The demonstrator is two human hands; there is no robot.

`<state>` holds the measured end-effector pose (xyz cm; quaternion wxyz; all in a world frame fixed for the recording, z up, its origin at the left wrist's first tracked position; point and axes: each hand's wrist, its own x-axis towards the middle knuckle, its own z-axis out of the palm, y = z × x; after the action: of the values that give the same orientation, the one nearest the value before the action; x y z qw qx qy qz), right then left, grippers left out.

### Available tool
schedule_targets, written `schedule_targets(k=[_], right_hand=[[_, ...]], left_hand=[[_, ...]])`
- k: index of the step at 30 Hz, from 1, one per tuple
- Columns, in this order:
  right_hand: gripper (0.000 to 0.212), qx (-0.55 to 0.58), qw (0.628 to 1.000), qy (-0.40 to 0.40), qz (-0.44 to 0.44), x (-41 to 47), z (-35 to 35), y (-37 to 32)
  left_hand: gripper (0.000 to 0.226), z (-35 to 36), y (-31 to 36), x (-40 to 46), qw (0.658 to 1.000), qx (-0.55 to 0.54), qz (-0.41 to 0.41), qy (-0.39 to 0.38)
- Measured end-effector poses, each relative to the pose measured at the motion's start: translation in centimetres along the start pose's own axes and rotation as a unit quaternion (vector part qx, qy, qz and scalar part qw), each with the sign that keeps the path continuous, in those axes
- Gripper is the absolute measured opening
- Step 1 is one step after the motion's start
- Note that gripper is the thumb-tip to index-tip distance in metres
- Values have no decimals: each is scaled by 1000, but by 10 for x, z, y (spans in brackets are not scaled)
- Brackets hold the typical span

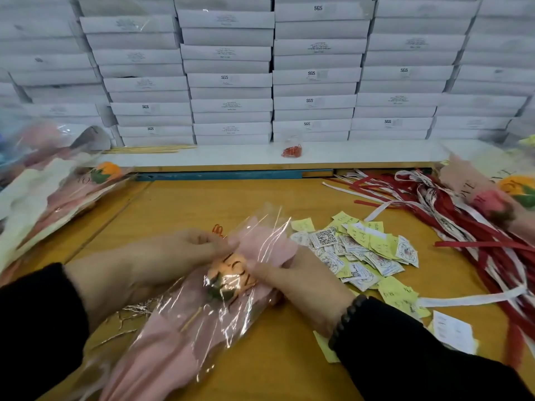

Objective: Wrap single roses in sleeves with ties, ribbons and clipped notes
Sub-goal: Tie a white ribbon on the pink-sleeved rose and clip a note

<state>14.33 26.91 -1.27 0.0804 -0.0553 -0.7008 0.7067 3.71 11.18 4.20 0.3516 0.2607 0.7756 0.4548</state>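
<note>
Head view of a wrapping bench. A sleeve of clear film over pink paper lies slantwise on the table, its open mouth up and to the right, its narrow end toward the lower left. Inside it an orange rose with a green calyx sits on a thin stick; printed letters on the film cross the bloom. The left hand lies on the sleeve's left edge near the mouth, its fingertips drawn together on the film beside a red clip; whether they pinch the clip itself cannot be told. The right hand rests against the sleeve's right side, thumb pressed on the film next to the rose, fingers curled round the pink paper. A dark bead bracelet circles the right wrist. Just right of the sleeve: a heap of notes, yellow and white. Further right: red and white ribbons. Metallic ties lie below the left hand. Finished roses lie at far left. Behind stand stacked white boxes, with a small heap of red clips on the ledge
</note>
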Motion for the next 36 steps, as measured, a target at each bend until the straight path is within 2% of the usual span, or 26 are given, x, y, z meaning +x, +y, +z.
schedule_targets(k=[2,3,6,9,12,15,17,20,23,26,28,32,34,36], right_hand=[[29,21,1000,-15,1,-2,4,-3],[30,22,1000,-19,2,-2,3,-2],[1,-3,1000,-3,-2,-3,0,-10],[15,28,997,73,4,5,-12,-6],[5,65,992,107,13,8,-17,-6],[15,43,996,79,3,8,-15,-3],[15,15,999,47,-3,6,-11,-3],[15,-8,999,35,-1,2,-8,-5],[33,5,999,45,12,2,-12,-7],[40,9,999,41,22,2,-13,-9],[40,4,999,36,21,1,-11,-10],[40,-42,999,30,12,1,-8,-10],[39,-59,998,25,6,1,-6,-10],[28,-67,997,42,0,2,-7,-12]], left_hand=[[50,5,3,8,997,-69,-18,1],[45,8,4,11,996,-84,-24,6],[33,14,3,18,993,-104,-25,46],[23,21,1,18,987,-145,-26,62],[12,24,-4,15,984,-172,-32,45],[20,22,-2,14,986,-155,-58,23],[27,20,2,19,987,-139,-68,38],[22,20,4,27,989,-130,-51,44],[22,20,-1,31,987,-148,-34,49],[5,20,-7,30,977,-203,-15,61],[6,21,-12,29,975,-212,-5,67],[29,26,-16,27,974,-216,15,68],[21,30,-17,25,973,-216,33,71],[7,33,-17,25,968,-234,45,82]])
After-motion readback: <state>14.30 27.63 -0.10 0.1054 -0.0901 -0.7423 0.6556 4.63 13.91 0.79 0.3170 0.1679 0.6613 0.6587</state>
